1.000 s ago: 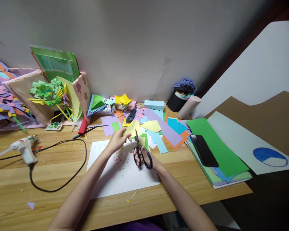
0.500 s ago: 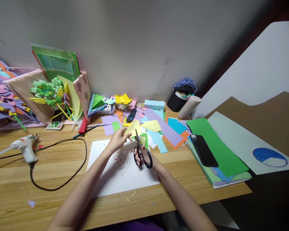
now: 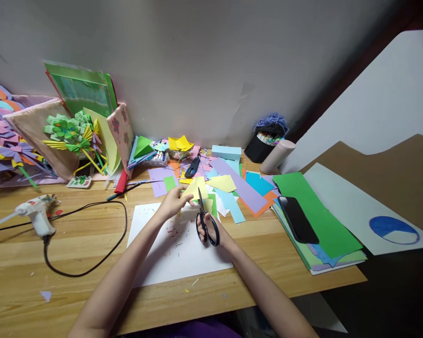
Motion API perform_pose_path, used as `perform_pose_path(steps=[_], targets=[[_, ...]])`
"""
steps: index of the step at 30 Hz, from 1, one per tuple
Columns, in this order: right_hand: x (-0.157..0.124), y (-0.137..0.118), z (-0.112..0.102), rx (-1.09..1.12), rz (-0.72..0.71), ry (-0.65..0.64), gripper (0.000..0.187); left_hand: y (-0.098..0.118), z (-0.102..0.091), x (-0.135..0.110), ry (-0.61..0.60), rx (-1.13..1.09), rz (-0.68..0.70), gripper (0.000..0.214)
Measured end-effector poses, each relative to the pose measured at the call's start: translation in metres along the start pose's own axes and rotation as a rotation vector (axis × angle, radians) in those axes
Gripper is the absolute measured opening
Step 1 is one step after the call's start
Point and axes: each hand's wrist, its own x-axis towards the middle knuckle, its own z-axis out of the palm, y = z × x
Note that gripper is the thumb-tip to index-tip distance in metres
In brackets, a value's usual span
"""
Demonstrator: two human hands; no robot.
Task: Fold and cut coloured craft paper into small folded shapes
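Observation:
Over the white sheet [image 3: 155,263], my left hand [image 3: 174,202] pinches a piece of pale yellow paper [image 3: 196,188] by its left side. My right hand [image 3: 211,229] grips a pair of black-handled scissors [image 3: 203,224], its fingers through the loops. The blades point away from me and lie at the yellow paper's lower right part. Another bit of yellow paper [image 3: 207,205] shows beside the blades. Whether it is joined to the held piece I cannot tell. Specks of colour mark the white sheet beneath.
Coloured paper scraps [image 3: 232,183] and a utility knife [image 3: 192,167] lie beyond my hands. A glue gun [image 3: 38,216] with a looping cable rests at left. On the right, a phone [image 3: 298,219] lies on stacked green paper [image 3: 324,220]. A black pen holder [image 3: 259,148] stands behind.
The scissor handles have drawn closer together, and the blades have narrowed on the yellow paper. My left hand stays nearly in place.

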Motion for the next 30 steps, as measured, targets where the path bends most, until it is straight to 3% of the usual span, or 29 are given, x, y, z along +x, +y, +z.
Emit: perform_pose_path(steps=[10,16,20,24,30], targets=[[0.000,-0.007,0.006,-0.034,0.039,0.117,0.059,0.001,-0.001,0.000,-0.021,-0.030,-0.032,0.039],[0.001,0.001,0.003,-0.125,0.005,0.106,0.061,-0.008,-0.006,0.004,-0.128,-0.064,-0.079,0.038],[-0.001,-0.004,0.007,-0.123,0.007,0.068,0.063,-0.008,-0.002,0.004,0.004,0.017,-0.095,0.040],[-0.002,-0.004,0.008,-0.035,0.035,0.003,0.065,-0.009,0.004,0.002,0.153,0.214,0.014,0.039],[-0.002,-0.003,0.007,-0.020,0.056,0.022,0.065,-0.005,0.008,-0.001,0.151,0.381,0.074,0.040]])
